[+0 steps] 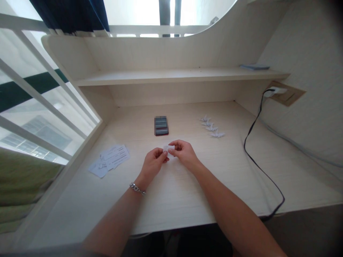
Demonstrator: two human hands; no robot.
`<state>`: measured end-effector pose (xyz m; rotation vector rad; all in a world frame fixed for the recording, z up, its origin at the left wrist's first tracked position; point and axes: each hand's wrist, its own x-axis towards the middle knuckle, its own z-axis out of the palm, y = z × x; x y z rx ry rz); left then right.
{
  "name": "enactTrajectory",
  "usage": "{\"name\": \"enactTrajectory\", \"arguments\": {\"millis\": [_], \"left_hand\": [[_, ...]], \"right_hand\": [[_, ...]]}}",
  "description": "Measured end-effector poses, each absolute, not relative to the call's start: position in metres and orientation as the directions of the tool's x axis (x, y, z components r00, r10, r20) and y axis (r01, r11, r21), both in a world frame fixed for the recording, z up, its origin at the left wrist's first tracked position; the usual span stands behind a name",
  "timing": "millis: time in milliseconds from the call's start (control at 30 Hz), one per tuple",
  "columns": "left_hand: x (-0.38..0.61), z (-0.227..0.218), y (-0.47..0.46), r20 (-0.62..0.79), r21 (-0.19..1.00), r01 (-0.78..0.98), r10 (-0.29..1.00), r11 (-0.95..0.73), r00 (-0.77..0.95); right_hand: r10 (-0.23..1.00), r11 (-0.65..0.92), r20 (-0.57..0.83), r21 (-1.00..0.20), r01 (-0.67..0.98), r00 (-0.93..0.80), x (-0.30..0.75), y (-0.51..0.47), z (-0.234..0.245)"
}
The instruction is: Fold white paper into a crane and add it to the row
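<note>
A small piece of white paper [167,147] is held just above the middle of the desk, between my two hands. My left hand [155,162] pinches its left side with thumb and fingers. On the other side, my right hand [183,151] grips its right edge, the index finger curled over the top. The fingers cover much of the paper, so its folds are hard to make out. To the right, several folded paper cranes [211,126] stand in a slanting row. Beyond my hands lies a dark rectangular object [161,125], its face blurred out.
Printed paper sheets [114,159] overlap at the left of the desk [171,200]. A black cable [253,160] runs from the wall socket [286,93] down over the right side. Above the back edge is a shelf [171,75] with a flat booklet [254,66]. White rails [40,92] border the left.
</note>
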<state>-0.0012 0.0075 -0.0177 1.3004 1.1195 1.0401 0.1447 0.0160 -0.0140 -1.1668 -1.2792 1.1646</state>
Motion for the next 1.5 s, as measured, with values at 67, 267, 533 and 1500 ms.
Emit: {"name": "enactTrajectory", "arguments": {"millis": [67, 267, 533, 1500], "left_hand": [[-0.002, -0.02, 0.008, -0.023, 0.999, 0.048, 0.987, 0.016, 0.158], [-0.007, -0.02, 0.008, 0.0, 0.993, 0.119, 0.994, -0.014, 0.112], [-0.009, -0.015, 0.012, -0.044, 0.996, 0.086, 0.991, 0.034, 0.127], [-0.014, -0.007, 0.008, -0.04, 0.996, 0.077, 0.996, 0.034, 0.075]], "right_hand": [[0.998, 0.025, 0.024, -1.0, 0.017, -0.055, 0.144, 0.015, -0.014], [0.993, 0.015, 0.01, -0.999, 0.042, -0.115, 0.144, 0.015, -0.016], [0.999, 0.017, 0.017, -1.0, 0.002, -0.029, 0.144, 0.019, -0.021], [0.989, 0.104, 0.093, -0.99, 0.094, -0.113, 0.147, 0.013, -0.013]]}}
